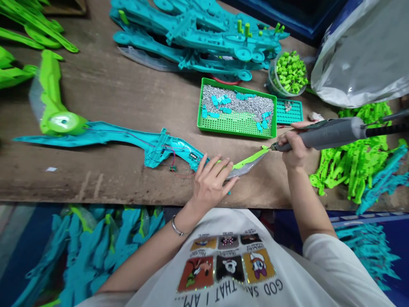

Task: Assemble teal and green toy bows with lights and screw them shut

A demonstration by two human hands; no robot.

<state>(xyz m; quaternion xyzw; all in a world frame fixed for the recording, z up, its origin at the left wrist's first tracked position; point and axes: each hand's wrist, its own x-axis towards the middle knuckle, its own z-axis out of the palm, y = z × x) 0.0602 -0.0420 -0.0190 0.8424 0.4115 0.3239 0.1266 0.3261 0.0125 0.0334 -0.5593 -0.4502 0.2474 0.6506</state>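
A long turquoise plastic part (128, 133) lies across the table, with thin wires and a small circuit board (173, 168) near its middle. Its left end carries a green piece (51, 94) with a clear blade. My left hand (212, 181) rests palm down with fingers spread over the joint between the turquoise part and a green arm (249, 160) with a clear edge. In my right hand (294, 147) is a grey electric screwdriver (332, 133), held level, its tip at the right end of the green arm.
Behind stands a green basket (236, 131) of screws and small turquoise pieces, beside a tub (289, 74) of green caps. Turquoise parts (191, 34) are piled at the back, green parts (354, 157) at right. A plastic bag (364, 51) fills the back right.
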